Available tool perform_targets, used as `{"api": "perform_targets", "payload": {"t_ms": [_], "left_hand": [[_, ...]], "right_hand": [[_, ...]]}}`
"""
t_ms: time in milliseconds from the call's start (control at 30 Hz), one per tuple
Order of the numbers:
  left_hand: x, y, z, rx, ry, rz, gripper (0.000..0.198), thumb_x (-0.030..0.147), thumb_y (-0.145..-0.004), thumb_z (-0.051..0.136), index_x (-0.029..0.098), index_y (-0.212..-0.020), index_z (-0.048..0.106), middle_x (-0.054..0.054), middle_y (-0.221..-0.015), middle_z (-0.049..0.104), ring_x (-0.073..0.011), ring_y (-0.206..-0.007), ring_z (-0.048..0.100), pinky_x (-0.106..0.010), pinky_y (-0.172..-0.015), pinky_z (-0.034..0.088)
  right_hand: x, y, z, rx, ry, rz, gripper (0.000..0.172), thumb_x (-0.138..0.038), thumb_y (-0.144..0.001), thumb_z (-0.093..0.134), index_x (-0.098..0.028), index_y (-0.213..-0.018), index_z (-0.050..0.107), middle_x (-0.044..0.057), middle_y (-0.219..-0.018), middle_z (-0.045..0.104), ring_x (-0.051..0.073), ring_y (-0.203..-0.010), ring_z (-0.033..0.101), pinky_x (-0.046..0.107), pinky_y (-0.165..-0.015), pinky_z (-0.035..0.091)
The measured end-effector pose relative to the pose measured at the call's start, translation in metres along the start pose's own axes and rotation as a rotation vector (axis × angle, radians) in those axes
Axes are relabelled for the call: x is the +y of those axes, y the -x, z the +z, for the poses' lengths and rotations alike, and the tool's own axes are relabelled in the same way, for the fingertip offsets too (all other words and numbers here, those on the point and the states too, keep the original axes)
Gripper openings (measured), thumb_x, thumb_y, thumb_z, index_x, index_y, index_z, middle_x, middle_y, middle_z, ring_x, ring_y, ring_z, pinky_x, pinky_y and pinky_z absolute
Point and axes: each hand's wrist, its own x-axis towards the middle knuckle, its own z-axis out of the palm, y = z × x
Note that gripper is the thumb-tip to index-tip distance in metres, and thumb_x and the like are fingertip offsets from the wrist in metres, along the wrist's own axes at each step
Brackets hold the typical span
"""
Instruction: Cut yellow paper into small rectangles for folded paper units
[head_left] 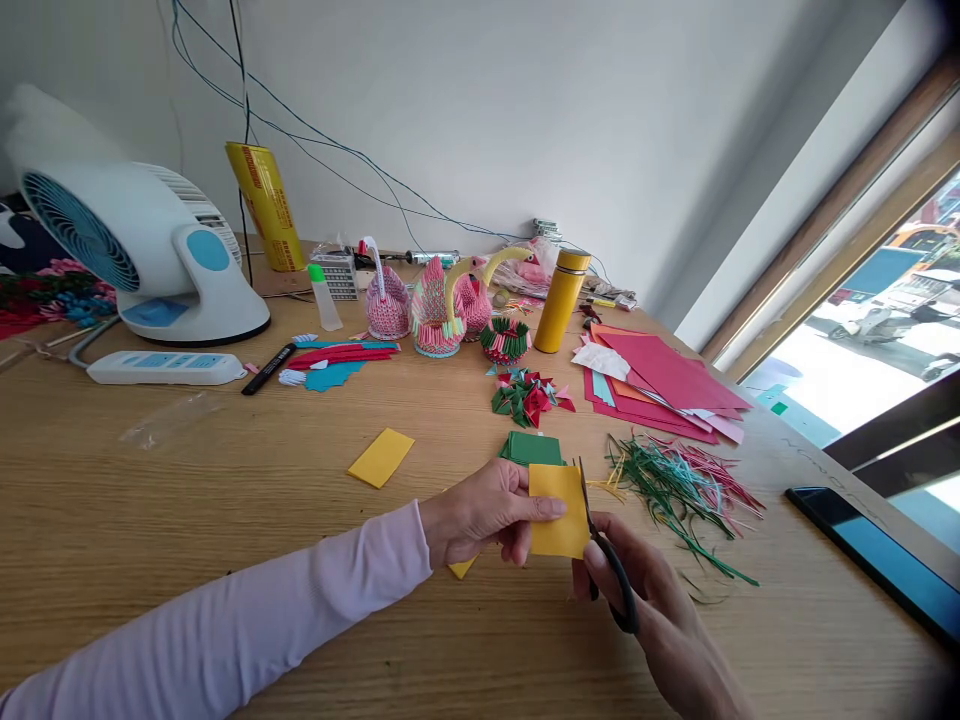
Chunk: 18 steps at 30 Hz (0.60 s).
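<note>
My left hand (pixel 495 512) pinches a yellow paper rectangle (pixel 556 535) by its left side, thumb on top. In my right hand (pixel 637 590) are black-handled scissors (pixel 616 580), their blades along the paper's right edge. Thin yellow strips (pixel 609 485) lie just beyond the blades. Behind the held paper sits a stack of green paper pieces (pixel 531 447). Another yellow paper piece (pixel 381 458) lies to the left, and one more yellow piece (pixel 463 567) is partly hidden under my left hand.
Green and red paper strips (pixel 675 490) are heaped at right, near a phone (pixel 862 540). Red paper sheets (pixel 675 375), a yellow bottle (pixel 561 305), folded paper swans (pixel 437 315) and red-green folded pieces (pixel 529 398) stand farther back. A fan (pixel 150 240) and power strip (pixel 165 367) occupy the left.
</note>
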Motion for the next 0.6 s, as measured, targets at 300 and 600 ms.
{"api": "perform_targets", "payload": {"t_ms": [300, 600], "left_hand": [[0.002, -0.020, 0.006, -0.027, -0.001, -0.026, 0.038, 0.044, -0.059, 0.078, 0.012, -0.067, 0.059, 0.006, -0.041, 0.052, -0.0047, -0.026, 0.042, -0.017, -0.029, 0.022], [0.002, -0.030, 0.009, -0.024, -0.040, -0.047, 0.033, 0.039, -0.064, 0.075, 0.014, -0.061, 0.055, 0.006, -0.031, 0.049, -0.0046, -0.025, 0.038, -0.017, -0.032, 0.020]], "right_hand": [[-0.001, 0.005, -0.014, 0.019, 0.066, 0.014, 0.035, -0.057, -0.083, 0.051, -0.023, -0.089, 0.057, -0.001, -0.067, 0.049, 0.017, -0.065, 0.045, 0.024, -0.056, 0.038], [0.005, 0.003, -0.015, 0.083, 0.015, -0.003, 0.037, -0.058, -0.083, 0.051, -0.021, -0.083, 0.056, -0.002, -0.059, 0.043, 0.015, -0.056, 0.038, 0.024, -0.050, 0.033]]}}
